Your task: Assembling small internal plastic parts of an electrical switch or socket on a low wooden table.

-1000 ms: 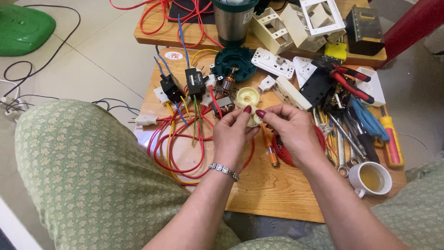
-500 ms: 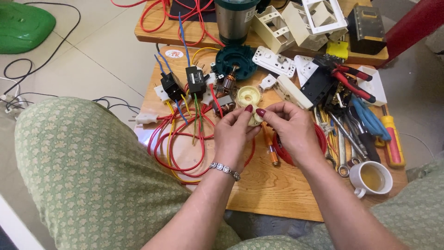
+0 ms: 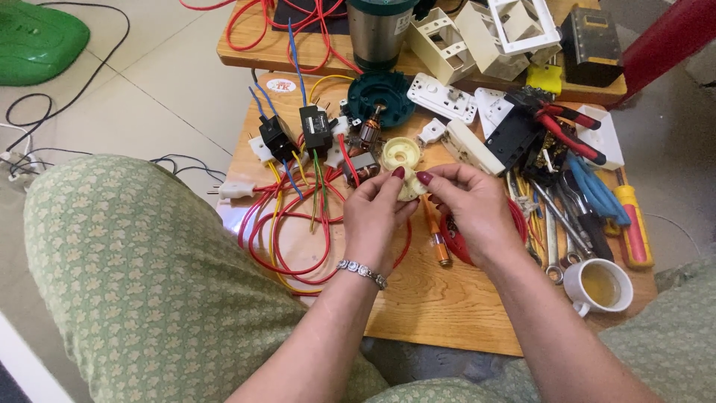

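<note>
A cream plastic part [image 3: 409, 188] is being pinched by both hands, left hand [image 3: 375, 213] and right hand [image 3: 470, 205], at desk [image 3: 440, 313] centre; a matching cream disc [image 3: 400, 154] is lying unattached at 12 o'clock; assembly is judged incomplete.

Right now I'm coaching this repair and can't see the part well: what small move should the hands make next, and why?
Probably tilt the cream plastic part toward the camera to check its face. Both the left hand and right hand pinch it by the fingertips above the wooden board, and their fingers hide most of it; a similar cream round piece lies just beyond.
</note>
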